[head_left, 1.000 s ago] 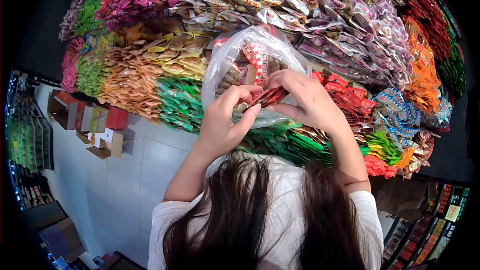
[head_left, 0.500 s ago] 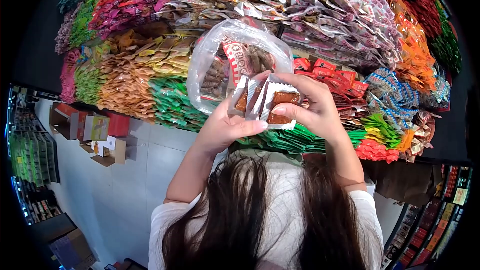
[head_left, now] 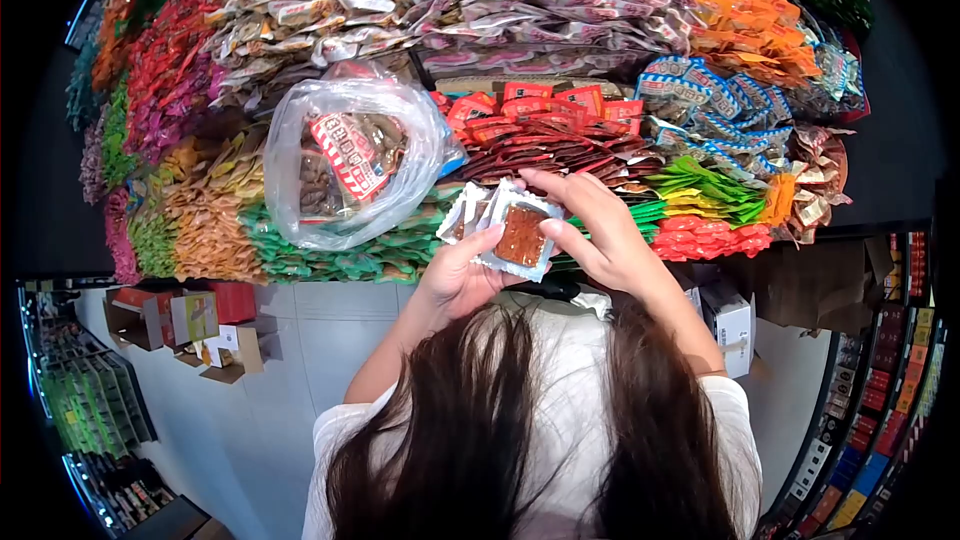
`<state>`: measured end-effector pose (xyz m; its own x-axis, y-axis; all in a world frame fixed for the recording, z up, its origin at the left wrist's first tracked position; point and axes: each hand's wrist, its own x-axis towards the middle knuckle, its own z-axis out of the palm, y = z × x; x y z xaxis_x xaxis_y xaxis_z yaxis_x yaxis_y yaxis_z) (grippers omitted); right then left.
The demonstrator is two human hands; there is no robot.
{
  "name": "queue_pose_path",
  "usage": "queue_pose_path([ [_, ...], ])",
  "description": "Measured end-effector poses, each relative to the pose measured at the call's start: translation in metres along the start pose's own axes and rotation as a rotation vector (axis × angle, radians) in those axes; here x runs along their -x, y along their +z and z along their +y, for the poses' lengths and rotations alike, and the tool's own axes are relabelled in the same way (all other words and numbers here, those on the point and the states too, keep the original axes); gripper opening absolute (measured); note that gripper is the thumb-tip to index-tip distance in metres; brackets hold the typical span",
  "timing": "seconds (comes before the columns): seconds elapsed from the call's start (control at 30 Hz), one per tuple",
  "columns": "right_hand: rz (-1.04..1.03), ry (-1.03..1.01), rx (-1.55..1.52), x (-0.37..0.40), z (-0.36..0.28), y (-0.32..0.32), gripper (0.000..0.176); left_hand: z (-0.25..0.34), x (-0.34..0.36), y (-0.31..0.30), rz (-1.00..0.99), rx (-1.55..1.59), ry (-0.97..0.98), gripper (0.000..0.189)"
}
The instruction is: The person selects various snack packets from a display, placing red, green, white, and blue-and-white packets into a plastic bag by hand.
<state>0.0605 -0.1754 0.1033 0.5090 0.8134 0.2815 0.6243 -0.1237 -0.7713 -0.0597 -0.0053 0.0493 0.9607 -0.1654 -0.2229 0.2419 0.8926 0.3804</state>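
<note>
Several small clear-and-white snack packets with reddish-brown pieces inside are fanned out between my hands. My left hand [head_left: 462, 278] holds the stack from the lower left, its thumb across the packets. The front snack packet [head_left: 522, 236] faces up and shows its brown filling. At that packet's right edge, my right hand [head_left: 605, 235] has its thumb on the wrapper and its fingers curved past the top corner. To the left, a clear plastic bag [head_left: 285, 165] stands open on the piled goods. Inside it lie brown packaged snacks and a red-and-white labelled packet [head_left: 350, 152].
Dense rows of wrapped snacks cover the display: red packets [head_left: 550, 130], blue-and-white packets [head_left: 700, 90], green packets [head_left: 350, 262] and orange packets [head_left: 745, 25]. Opened cartons [head_left: 235, 350] sit on the floor at left. A white box [head_left: 730, 325] is at right, near stocked shelves [head_left: 870, 390].
The view has shifted right, so the plastic bag now appears further left, apart from my hands. The packets have come away from in front of the bag and lie flatter in my left hand.
</note>
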Motion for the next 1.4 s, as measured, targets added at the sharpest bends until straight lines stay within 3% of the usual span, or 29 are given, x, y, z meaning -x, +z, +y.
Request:
queue_pose_path([
  [0.07,0.007,-0.133,0.014,0.013,0.017,-0.012,0.043,-0.004,-0.002,0.006,-0.024,-0.009,-0.012,0.042],
  [0.17,-0.034,-0.199,0.039,0.023,0.019,-0.025,0.047,-0.017,-0.003,0.004,0.069,-0.019,0.032,0.046],
  [0.23,-0.059,-0.240,0.059,0.026,0.021,-0.031,0.048,-0.024,-0.006,0.000,0.176,-0.049,-0.054,0.048],
  [0.37,-0.226,-0.242,-0.185,0.028,0.030,-0.039,0.052,-0.034,-0.005,-0.012,0.153,0.031,-0.087,0.046],
  [0.4,-0.226,-0.255,-0.190,0.028,0.034,-0.037,0.049,-0.035,-0.005,-0.005,0.136,0.056,-0.027,0.048],
  [0.6,-0.230,-0.312,-0.217,0.017,0.045,-0.025,0.028,-0.035,-0.008,-0.017,0.079,0.085,-0.087,0.049],
  [0.7,-0.233,-0.323,-0.211,0.008,0.045,-0.019,0.026,-0.035,-0.010,-0.025,0.123,0.164,-0.070,0.046],
  [0.83,-0.271,-0.267,-0.283,0.000,0.039,-0.019,0.020,-0.030,-0.010,-0.043,0.035,0.242,-0.117,0.046],
  [0.87,-0.198,-0.254,-0.370,-0.003,0.038,-0.021,0.016,-0.023,-0.010,-0.033,0.118,0.150,-0.131,0.044],
  [0.9,-0.171,-0.118,-0.375,-0.002,0.037,-0.033,0.014,-0.017,-0.011,-0.025,0.202,0.060,-0.144,0.041],
  [0.93,-0.076,-0.043,-0.329,-0.001,0.041,-0.045,0.016,-0.015,-0.013,-0.021,0.196,0.094,-0.101,0.042],
  [1.0,0.276,0.158,-0.520,0.002,0.051,-0.062,0.019,-0.008,-0.016,-0.024,0.109,0.128,-0.033,0.047],
  [1.03,0.346,0.167,-0.507,-0.004,0.059,-0.075,0.022,-0.004,-0.019,-0.026,0.038,0.162,-0.012,0.049],
  [1.1,0.432,0.241,-0.292,-0.008,0.089,-0.092,0.021,0.000,-0.022,-0.025,-0.031,0.204,0.006,0.052],
  [1.17,0.441,0.267,0.138,-0.013,0.107,-0.103,0.018,0.003,-0.023,-0.021,0.146,0.042,-0.009,0.051],
  [1.2,0.430,0.267,0.143,-0.017,0.108,-0.106,0.018,0.003,-0.024,-0.020,0.207,0.012,-0.049,0.050],
  [1.27,0.292,0.182,0.428,-0.025,0.103,-0.110,0.019,0.006,-0.025,-0.019,0.210,-0.015,-0.035,0.050],
  [1.4,0.112,0.055,0.671,-0.031,0.116,-0.103,0.020,0.010,-0.023,-0.018,0.314,-0.080,-0.010,0.050],
])
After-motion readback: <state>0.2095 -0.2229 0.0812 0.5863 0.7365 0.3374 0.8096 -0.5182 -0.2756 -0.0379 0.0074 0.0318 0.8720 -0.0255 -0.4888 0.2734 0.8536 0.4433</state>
